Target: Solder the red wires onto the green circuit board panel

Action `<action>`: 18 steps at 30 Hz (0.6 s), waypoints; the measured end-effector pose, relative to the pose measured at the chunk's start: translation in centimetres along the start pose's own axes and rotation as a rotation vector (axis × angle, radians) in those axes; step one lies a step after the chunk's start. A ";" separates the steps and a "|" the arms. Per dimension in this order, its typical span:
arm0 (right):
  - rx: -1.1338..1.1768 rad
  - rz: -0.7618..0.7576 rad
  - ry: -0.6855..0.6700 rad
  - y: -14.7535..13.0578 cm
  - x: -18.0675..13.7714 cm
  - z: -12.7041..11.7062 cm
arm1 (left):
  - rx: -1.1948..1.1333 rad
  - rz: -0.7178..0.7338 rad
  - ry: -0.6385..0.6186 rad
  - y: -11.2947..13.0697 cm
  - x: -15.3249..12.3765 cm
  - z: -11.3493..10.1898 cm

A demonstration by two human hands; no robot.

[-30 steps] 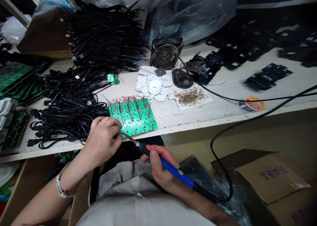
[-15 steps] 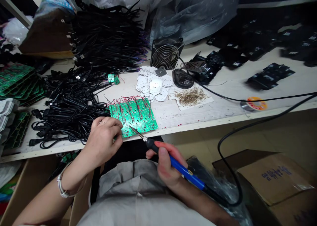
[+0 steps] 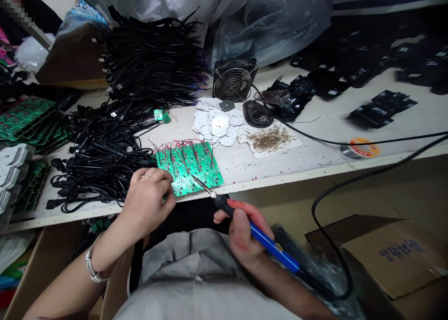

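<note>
A green circuit board (image 3: 206, 173) with rows of thin red and black wires lies at the table's front edge. My right hand (image 3: 247, 231) is closed round the blue handle of a soldering iron (image 3: 269, 245). Its metal tip points left and up over the middle of the board; whether it touches cannot be made out. At the board's left front corner is my left hand (image 3: 150, 198), fingers curled and pressed together. What they pinch, if anything, is hidden. Black cables (image 3: 101, 170) are heaped just beyond that hand.
Behind the board sit white plates (image 3: 220, 124), a small fan (image 3: 235, 79) and a dark iron stand (image 3: 258, 113). Brown bits cover a paper (image 3: 257, 148). A solder spool (image 3: 360, 148) lies right. Stacked green boards (image 3: 28, 121) are left. The iron's cord (image 3: 315, 208) loops over a carton (image 3: 392, 259).
The soldering iron, in my right hand, has shifted right and its tip now lies nearer the board's middle. My left hand stays at the board's corner. The view has moved slightly.
</note>
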State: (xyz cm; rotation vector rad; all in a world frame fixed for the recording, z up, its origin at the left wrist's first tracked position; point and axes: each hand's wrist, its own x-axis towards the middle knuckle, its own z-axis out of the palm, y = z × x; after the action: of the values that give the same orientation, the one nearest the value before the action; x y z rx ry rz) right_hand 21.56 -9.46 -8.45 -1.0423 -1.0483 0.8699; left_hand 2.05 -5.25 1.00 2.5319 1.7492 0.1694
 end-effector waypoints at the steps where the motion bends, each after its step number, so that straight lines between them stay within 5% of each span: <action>1: 0.007 -0.002 0.007 0.0 0.1 -0.1 | 0.012 0.002 0.007 0.1 0.0 0.0; 18: -0.045 -0.030 -0.056 0.1 0.0 -0.6 | -0.001 -0.015 -0.019 0.0 0.1 -0.2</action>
State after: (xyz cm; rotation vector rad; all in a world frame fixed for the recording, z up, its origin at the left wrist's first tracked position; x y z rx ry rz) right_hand 22.14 -9.60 -8.68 -1.0421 -1.1322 0.8591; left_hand 2.06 -5.17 1.16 2.5101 1.7608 0.1441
